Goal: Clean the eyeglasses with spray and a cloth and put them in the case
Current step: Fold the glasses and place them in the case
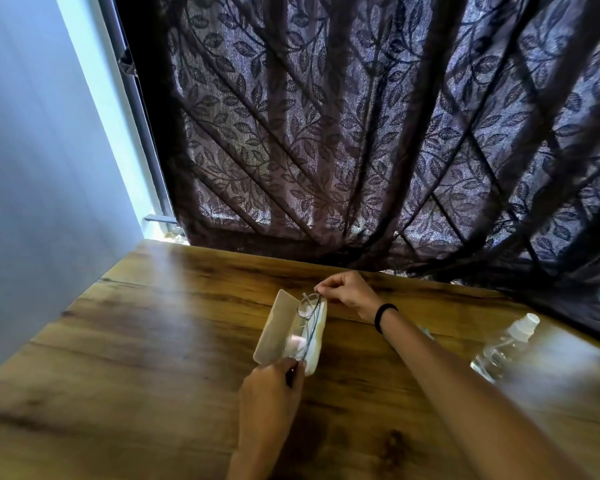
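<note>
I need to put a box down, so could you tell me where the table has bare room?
The wooden table is bare left of the open case, out to its left edge. It is crowded around the case, where both hands hold the eyeglasses, and on the right by the spray bottle.

Cream case [274,327], purple curtain [361,133] (leaf-patterned), brown table [153,341].

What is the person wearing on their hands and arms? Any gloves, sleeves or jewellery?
No gloves and no sleeves in view: both forearms are bare as far as the picture shows. The right hand has a thin black band around its wrist. The left hand shows no ring, watch or band that I can make out, though the picture is blurred.
</note>
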Demonstrator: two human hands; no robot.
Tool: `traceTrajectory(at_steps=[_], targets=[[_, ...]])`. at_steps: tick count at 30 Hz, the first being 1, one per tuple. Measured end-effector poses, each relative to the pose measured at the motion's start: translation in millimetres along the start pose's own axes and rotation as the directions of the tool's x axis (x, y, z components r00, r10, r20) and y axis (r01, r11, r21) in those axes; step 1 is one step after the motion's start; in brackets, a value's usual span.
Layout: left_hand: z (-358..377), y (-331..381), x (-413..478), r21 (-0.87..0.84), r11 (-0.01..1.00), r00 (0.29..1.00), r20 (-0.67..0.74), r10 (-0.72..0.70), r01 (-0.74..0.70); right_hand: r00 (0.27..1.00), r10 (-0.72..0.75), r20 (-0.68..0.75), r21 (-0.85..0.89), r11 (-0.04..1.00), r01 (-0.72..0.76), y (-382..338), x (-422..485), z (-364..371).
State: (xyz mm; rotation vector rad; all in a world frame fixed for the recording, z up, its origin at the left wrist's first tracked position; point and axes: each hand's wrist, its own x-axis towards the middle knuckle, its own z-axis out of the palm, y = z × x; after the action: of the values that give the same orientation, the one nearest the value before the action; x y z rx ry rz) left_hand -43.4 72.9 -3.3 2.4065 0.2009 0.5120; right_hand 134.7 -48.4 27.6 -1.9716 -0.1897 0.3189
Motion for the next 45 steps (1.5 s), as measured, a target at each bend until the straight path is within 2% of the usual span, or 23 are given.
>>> traceTrajectory(at_steps=[5, 9, 22, 29, 35, 45], targets=[[2.7, -0.3, -1.8, -0.005, 0.999, 0.996, 0.078, 0.035, -0.035, 1.0, 0.016, -0.001, -0.019, 1.0, -0.016, 16.4, -4.4, -6.5], [2.1, 1.2, -2.9, 0.018, 0.997, 0.991, 0.116, 0.073, -0.076, 1.0, 0.024, 0.013, 0.035, 0.999, -0.024, 23.1, -10.0, -10.0], [-2.7, 4.5, -2.1, 0.033, 0.996, 0.979, 0.193, 0.073, -0.08, 1.0, -0.014, -0.008, 0.065, 0.998, 0.014, 33.6, -11.8, -7.5], [-4.7, 2.8, -0.8, -0.009, 1.0, 0.98, 0.196, 0.029, -0.028, 0.999, -0.05, -0.011, -0.033, 0.998, 0.05, 36.4, -9.0, -5.2], [-4.8, 1.3, 3.6, 0.003, 1.0, 0.978, 0.208, -0.002, 0.001, 1.0, 0.006, 0.019, -0.089, 0.996, -0.004, 43.6, -4.6, -10.8], [-5.0, -5.2, 3.7, -0.031, 0.999, 0.982, 0.19, 0.022, -0.016, 0.999, 0.009, 0.032, -0.069, 0.998, -0.007, 45.3, -5.5, -11.8]])
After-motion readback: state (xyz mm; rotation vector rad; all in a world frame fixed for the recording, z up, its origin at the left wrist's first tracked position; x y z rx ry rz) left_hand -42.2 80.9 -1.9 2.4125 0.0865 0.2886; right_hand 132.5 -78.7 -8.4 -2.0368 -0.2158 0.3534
